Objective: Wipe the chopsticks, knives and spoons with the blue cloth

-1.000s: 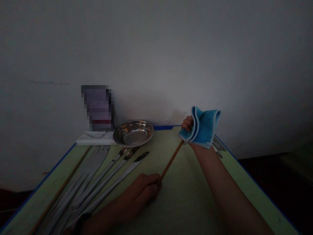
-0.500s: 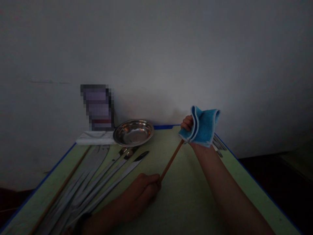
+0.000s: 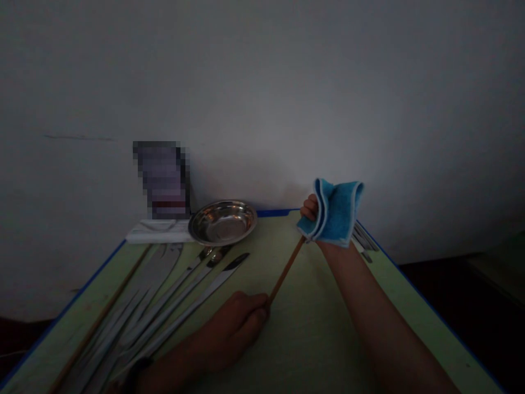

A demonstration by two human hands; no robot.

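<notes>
A brown wooden chopstick [image 3: 286,272] slants up and away over the table, its near end pinched in my left hand [image 3: 235,325]. Round its far end is a folded blue cloth [image 3: 339,213] with pale edging, gripped by my right hand [image 3: 309,208]. The cloth covers much of that hand and hides the chopstick's tip. Left of my left hand lie a table knife [image 3: 205,295], several spoons and forks [image 3: 141,284], and another chopstick [image 3: 109,306] along the outer side. My left forearm partly covers the knife handle.
A shiny metal bowl [image 3: 223,223] stands at the back, beside a white folded item [image 3: 158,232]. A blurred-out upright object [image 3: 164,180] leans by the wall [image 3: 262,98]. More metal utensils [image 3: 366,239] lie at the right edge of the green table [image 3: 311,339], trimmed in blue.
My right hand and the cloth have shifted slightly left, toward my left hand. My left hand keeps its grip on the chopstick, almost unmoved.
</notes>
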